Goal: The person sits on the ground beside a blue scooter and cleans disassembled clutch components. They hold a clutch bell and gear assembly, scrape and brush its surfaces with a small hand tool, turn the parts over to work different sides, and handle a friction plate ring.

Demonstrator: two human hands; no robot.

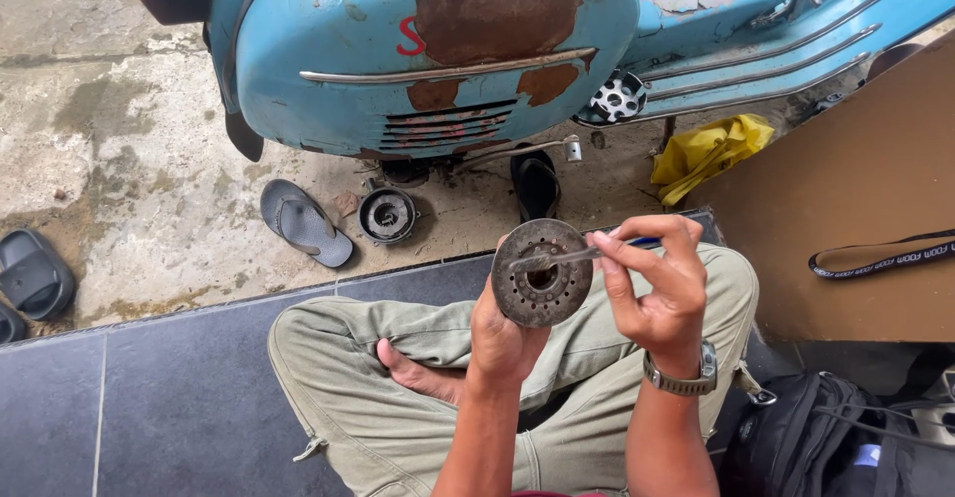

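Both our hands meet just above our crossed legs. Our left hand point(507, 333) is closed around the back of a rusty round disc point(542, 272) with a ring of small holes and a centre bore, holding it up on edge with its face toward us. Our right hand point(652, 293), watch on the wrist, pinches a thin metal tool point(557, 257) between thumb and fingertips, its tip lying across the disc's face from three o'clock toward the bore.

As we judge it, the tool could skid off the rusty face toward the left thumb if we press hard, and the disc, gripped only from behind, could twist or drop onto our bare foot point(418, 376) below.

Room is tight at three o'clock: a brown board point(846, 218) stands there, with a black bag point(796, 427) at four o'clock. At nine o'clock the dark tiled step point(149, 397) lies open to its edge at twelve o'clock. Beyond, on the concrete floor point(129, 159), sit a grey sandal point(303, 223), a round dark part point(387, 215) and a black sandal point(535, 184), under the rusted blue scooter point(438, 49), with a yellow rag point(708, 151) at one o'clock.
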